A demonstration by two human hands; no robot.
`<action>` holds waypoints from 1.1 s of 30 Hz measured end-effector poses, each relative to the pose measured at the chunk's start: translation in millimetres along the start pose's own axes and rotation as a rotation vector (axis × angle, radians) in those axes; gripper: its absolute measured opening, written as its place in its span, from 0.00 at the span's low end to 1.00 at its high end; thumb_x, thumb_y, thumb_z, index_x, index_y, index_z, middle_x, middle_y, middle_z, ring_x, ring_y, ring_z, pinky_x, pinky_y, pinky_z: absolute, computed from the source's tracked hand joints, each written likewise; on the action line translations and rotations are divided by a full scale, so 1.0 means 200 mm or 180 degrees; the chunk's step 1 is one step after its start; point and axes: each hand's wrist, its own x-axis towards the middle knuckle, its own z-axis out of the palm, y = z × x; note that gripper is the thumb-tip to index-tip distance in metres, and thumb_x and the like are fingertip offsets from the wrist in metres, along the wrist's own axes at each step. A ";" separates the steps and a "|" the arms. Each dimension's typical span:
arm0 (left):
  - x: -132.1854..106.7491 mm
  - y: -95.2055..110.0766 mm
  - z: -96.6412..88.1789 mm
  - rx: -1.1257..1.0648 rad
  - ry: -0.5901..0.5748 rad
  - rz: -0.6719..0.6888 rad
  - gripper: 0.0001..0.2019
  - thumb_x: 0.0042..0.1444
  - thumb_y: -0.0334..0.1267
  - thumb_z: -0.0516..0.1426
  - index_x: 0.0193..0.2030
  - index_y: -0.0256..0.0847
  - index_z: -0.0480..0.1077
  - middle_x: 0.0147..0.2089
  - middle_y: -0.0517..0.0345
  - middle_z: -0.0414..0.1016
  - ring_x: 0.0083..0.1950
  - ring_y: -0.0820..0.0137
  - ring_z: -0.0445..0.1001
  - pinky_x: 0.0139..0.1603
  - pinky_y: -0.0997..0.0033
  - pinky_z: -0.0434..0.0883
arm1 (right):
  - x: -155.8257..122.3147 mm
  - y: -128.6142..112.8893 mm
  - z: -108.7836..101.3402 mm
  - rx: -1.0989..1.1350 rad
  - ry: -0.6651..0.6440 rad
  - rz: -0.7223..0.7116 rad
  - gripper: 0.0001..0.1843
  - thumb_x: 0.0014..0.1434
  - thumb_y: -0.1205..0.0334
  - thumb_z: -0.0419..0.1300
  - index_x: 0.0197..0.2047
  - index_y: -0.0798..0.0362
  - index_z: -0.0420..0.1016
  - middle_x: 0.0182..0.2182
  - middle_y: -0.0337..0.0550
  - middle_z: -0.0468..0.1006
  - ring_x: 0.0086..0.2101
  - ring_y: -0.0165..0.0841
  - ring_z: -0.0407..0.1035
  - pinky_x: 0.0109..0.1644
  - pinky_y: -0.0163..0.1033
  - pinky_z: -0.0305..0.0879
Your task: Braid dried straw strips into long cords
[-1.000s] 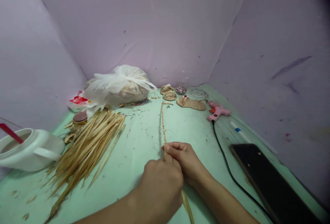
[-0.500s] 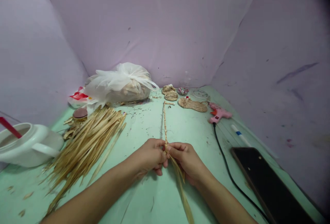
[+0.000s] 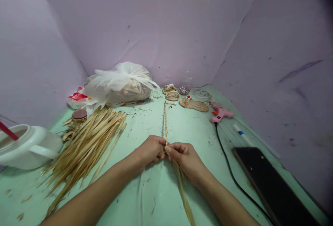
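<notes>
A thin braid of dried plant fibre (image 3: 165, 122) runs from the middle of the table toward me, its far end bent to the right. My left hand (image 3: 154, 149) is closed on the near end of this braid, fingers curled. Right beside it, my right hand (image 3: 183, 156) pinches the same spot between thumb and forefinger. Below the fingers, a loose flat strip (image 3: 184, 196) trails from the braid toward the table's front edge. The fingertips hide the exact crossing of the strands.
At left lie a heap of dried leaf strips (image 3: 88, 142) and a white watering pot (image 3: 33, 146). Behind is a tied plastic bag (image 3: 122, 83). Woven pieces (image 3: 194, 104), a pink glue gun (image 3: 221, 113), its black cable (image 3: 226, 160), a marker (image 3: 242, 134) and a phone (image 3: 270, 184) stand right.
My left fingers have shifted slightly up and curled in closer at the braid. My right hand still pinches there, almost unmoved. The whole view has shifted slightly.
</notes>
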 end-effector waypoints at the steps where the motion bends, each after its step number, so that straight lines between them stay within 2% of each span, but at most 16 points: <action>1: 0.00 0.00 -0.01 0.0018 -0.0144 0.0063 0.06 0.36 0.31 0.50 0.25 0.37 0.64 0.14 0.69 0.52 0.12 0.83 0.42 0.13 0.79 0.39 | 0.00 0.00 -0.01 -0.0031 0.0027 0.0006 0.15 0.44 0.56 0.58 0.15 0.57 0.65 0.14 0.35 0.61 0.18 0.23 0.50 0.23 0.32 0.45; 3: -0.01 0.00 -0.04 0.0132 -0.0369 0.0315 0.06 0.41 0.34 0.51 0.26 0.36 0.66 0.15 0.69 0.51 0.13 0.83 0.43 0.13 0.78 0.41 | 0.00 0.00 -0.02 -0.0021 0.0017 0.0024 0.15 0.44 0.56 0.59 0.15 0.57 0.64 0.14 0.36 0.62 0.18 0.23 0.50 0.23 0.31 0.45; 5: -0.01 -0.01 -0.06 0.0274 -0.0484 0.0550 0.08 0.45 0.38 0.51 0.27 0.35 0.66 0.17 0.68 0.54 0.14 0.83 0.47 0.13 0.79 0.43 | 0.00 -0.01 -0.03 0.0060 -0.0088 -0.0004 0.15 0.44 0.56 0.58 0.16 0.57 0.65 0.15 0.38 0.65 0.19 0.24 0.54 0.24 0.31 0.47; 8: -0.01 -0.02 -0.06 0.0433 -0.0458 0.0678 0.08 0.47 0.39 0.51 0.28 0.36 0.66 0.20 0.65 0.60 0.14 0.83 0.49 0.14 0.79 0.45 | 0.00 -0.02 -0.03 0.0009 -0.0176 -0.0105 0.14 0.46 0.57 0.57 0.17 0.57 0.66 0.16 0.39 0.68 0.20 0.24 0.56 0.25 0.32 0.49; 12: 0.00 -0.03 -0.04 0.0539 -0.0347 0.0799 0.07 0.46 0.37 0.51 0.26 0.35 0.66 0.21 0.64 0.63 0.15 0.84 0.49 0.15 0.80 0.47 | 0.00 -0.03 -0.03 -0.0360 -0.0060 -0.0310 0.12 0.48 0.60 0.55 0.18 0.57 0.68 0.16 0.39 0.69 0.19 0.24 0.54 0.25 0.31 0.49; 17: 0.00 -0.03 -0.02 0.0523 0.0034 0.0475 0.10 0.45 0.39 0.52 0.20 0.35 0.64 0.15 0.66 0.59 0.13 0.83 0.46 0.15 0.78 0.44 | -0.01 -0.02 -0.03 -0.0984 0.0117 -0.0458 0.12 0.50 0.61 0.52 0.20 0.57 0.69 0.16 0.37 0.66 0.19 0.24 0.53 0.23 0.31 0.48; 20: 0.00 -0.02 0.00 0.0611 0.0353 0.0322 0.10 0.43 0.36 0.53 0.15 0.36 0.61 0.11 0.67 0.53 0.13 0.83 0.46 0.15 0.78 0.44 | -0.02 -0.02 -0.04 -0.1399 0.0135 -0.0701 0.12 0.51 0.62 0.51 0.22 0.56 0.72 0.18 0.38 0.68 0.21 0.25 0.55 0.24 0.31 0.50; 22: 0.00 -0.02 0.00 0.0658 0.0513 0.0222 0.09 0.41 0.34 0.53 0.15 0.36 0.61 0.10 0.67 0.54 0.13 0.83 0.46 0.16 0.78 0.45 | -0.03 -0.01 -0.05 -0.1524 0.0063 -0.0780 0.12 0.51 0.62 0.51 0.23 0.56 0.73 0.18 0.38 0.70 0.21 0.26 0.57 0.24 0.31 0.50; 27: 0.01 -0.03 -0.02 0.0610 0.0471 0.0032 0.06 0.38 0.33 0.53 0.16 0.37 0.61 0.11 0.65 0.58 0.13 0.81 0.48 0.16 0.77 0.44 | -0.04 0.00 -0.05 -0.1764 0.0036 -0.0903 0.10 0.50 0.64 0.53 0.22 0.54 0.74 0.19 0.40 0.71 0.22 0.28 0.59 0.25 0.32 0.51; 33: 0.00 -0.02 0.01 0.0449 0.0597 0.0290 0.05 0.34 0.31 0.52 0.13 0.36 0.59 0.12 0.68 0.51 0.17 0.81 0.46 0.19 0.77 0.45 | -0.06 -0.03 -0.05 -0.2429 0.0238 -0.1047 0.11 0.51 0.64 0.51 0.25 0.53 0.73 0.20 0.41 0.71 0.22 0.28 0.60 0.26 0.33 0.51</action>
